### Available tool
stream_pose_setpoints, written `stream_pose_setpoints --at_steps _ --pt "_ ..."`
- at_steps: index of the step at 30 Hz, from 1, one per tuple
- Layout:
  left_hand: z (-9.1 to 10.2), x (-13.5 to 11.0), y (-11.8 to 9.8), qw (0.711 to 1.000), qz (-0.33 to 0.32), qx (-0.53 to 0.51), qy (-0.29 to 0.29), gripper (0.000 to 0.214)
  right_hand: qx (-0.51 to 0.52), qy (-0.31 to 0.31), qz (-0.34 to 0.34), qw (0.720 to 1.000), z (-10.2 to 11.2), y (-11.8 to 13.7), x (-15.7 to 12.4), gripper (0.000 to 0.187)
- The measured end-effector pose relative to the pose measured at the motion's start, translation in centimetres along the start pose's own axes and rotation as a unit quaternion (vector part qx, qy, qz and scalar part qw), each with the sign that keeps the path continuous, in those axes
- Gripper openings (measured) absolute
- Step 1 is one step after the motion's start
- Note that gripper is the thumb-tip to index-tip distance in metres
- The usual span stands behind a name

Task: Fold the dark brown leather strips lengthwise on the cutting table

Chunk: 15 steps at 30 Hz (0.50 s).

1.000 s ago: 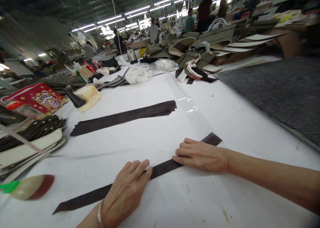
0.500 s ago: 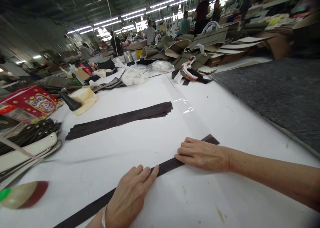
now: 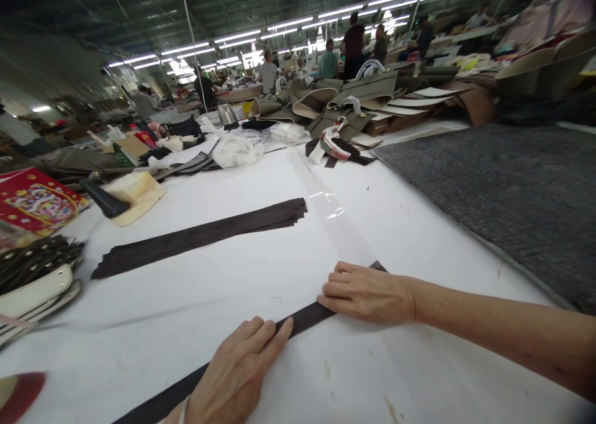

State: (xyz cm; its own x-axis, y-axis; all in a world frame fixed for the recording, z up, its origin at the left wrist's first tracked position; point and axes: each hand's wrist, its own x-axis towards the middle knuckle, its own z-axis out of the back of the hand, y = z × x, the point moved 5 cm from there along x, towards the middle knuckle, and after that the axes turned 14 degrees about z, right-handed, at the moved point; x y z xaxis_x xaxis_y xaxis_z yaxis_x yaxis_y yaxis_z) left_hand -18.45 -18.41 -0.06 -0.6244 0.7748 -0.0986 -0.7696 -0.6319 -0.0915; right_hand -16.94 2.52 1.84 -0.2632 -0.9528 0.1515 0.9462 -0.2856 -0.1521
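Note:
A long dark brown strip point(image 3: 307, 320) runs slantwise over the white tabletop point(image 3: 195, 324), from the bottom edge up toward the right. My left hand point(image 3: 242, 362) is closed on its middle, fingers bent along the far edge and thumb on the near one. Farther along, my right hand point(image 3: 363, 290) grips the strip near its far end, with curled fingers pressing it to the table. Only a corner of that end shows beyond the knuckles. Behind both hands lies a fanned stack of similar dark strips point(image 3: 200, 234).
At left are a red printed box point(image 3: 37, 200), a cream block with a black handle point(image 3: 135, 194) and white straps point(image 3: 37, 290). A dark grey felt sheet point(image 3: 503, 194) covers the right side. Plastic bags point(image 3: 237, 149) and olive bag pieces point(image 3: 363, 95) lie behind; people stand farther back.
The view has shifted, so the table things sit farther left. My right hand has slid slightly along the strip toward its far end, covering more of it. Both hands keep hold.

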Motion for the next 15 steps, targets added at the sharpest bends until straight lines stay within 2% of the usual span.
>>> stream_pose_setpoints --at_steps 4,10,15 --pt "0.3 0.4 -0.3 1.0 0.025 -0.007 0.011 0.061 -0.006 -0.003 -0.005 1.0 0.1 -0.1 -0.5 0.024" --pt "0.6 1.4 -1.3 0.999 0.024 -0.02 -0.016 0.053 -0.02 0.008 -0.015 1.0 0.3 -0.1 -1.7 0.023" --pt "0.5 2.4 -2.1 0.999 0.027 -0.017 0.011 0.048 -0.024 0.0 -0.022 0.999 0.5 -0.1 -2.8 0.022"
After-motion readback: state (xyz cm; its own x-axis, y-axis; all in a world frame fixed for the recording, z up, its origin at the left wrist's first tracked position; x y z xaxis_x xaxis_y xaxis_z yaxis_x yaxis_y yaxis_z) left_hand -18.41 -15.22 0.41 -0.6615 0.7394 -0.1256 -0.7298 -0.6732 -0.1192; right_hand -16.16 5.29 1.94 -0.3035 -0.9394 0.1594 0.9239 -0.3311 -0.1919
